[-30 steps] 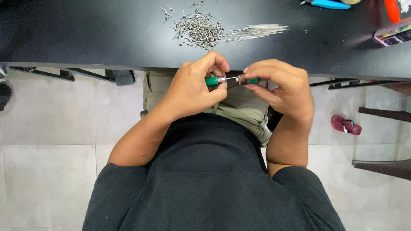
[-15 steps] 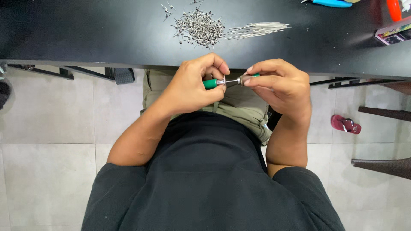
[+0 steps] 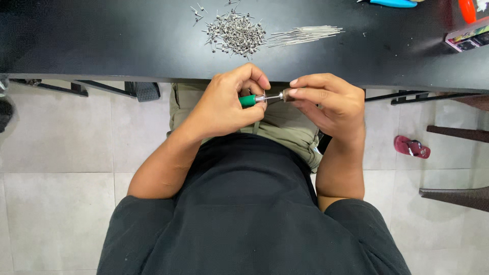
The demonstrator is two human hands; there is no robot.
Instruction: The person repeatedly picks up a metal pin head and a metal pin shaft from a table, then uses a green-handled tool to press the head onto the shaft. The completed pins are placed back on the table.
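Observation:
My left hand (image 3: 226, 104) is closed around a small tool with a green handle (image 3: 248, 100) and a silver collar, held level over my lap. My right hand (image 3: 328, 102) pinches a small dark part (image 3: 286, 94) at the tool's metal tip. Both hands are just below the front edge of the black table (image 3: 127, 46). On the table above them lie a heap of small metal pins (image 3: 235, 33) and a bundle of long thin metal rods (image 3: 303, 34).
A blue-handled tool (image 3: 392, 3), a red object (image 3: 467, 9) and a colourful box (image 3: 468, 36) sit at the table's far right. Below are a grey tiled floor (image 3: 56, 193), a pink sandal (image 3: 411, 147) and dark chair legs (image 3: 453, 196) on the right.
The right hand's fingers have shifted on the tool's tip, and less of the green piece shows under them. Both hands stay in the same place over the lap.

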